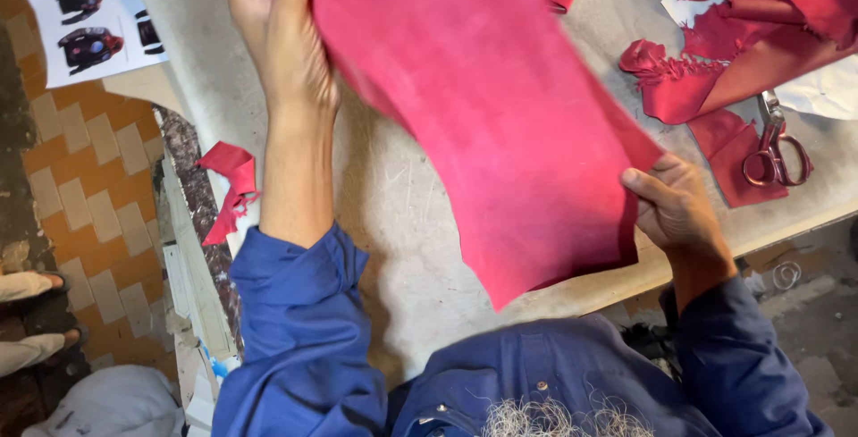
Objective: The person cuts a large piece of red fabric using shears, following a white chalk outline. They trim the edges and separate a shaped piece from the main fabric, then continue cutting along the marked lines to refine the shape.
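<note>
**Red leather sheet held up over the worktable**

Above the middle of the worn grey worktable (420, 249), both hands hold one large, flat sheet of dark red leather (492, 106). The left hand (281, 35) is raised near the far side of the table and closes on the sheet's upper left edge, fingers over the front of it. The right hand (677, 207) is close to the near edge of the table and pinches the lower right side of the sheet, thumb on top. The sheet hangs slanted between them, its lowest corner pointing toward the near edge. Both arms wear blue sleeves (299, 330).

Near the right edge of the table lie scissors with red handles (774, 147), resting on a small red leather piece. Beyond them, at the far right corner, is a heap of red leather offcuts (751, 35) with ragged edges. A small red scrap (230, 185) hangs at the left edge. A white paper sheet with printed jacket pictures (85, 17) lies at the far left corner.
</note>
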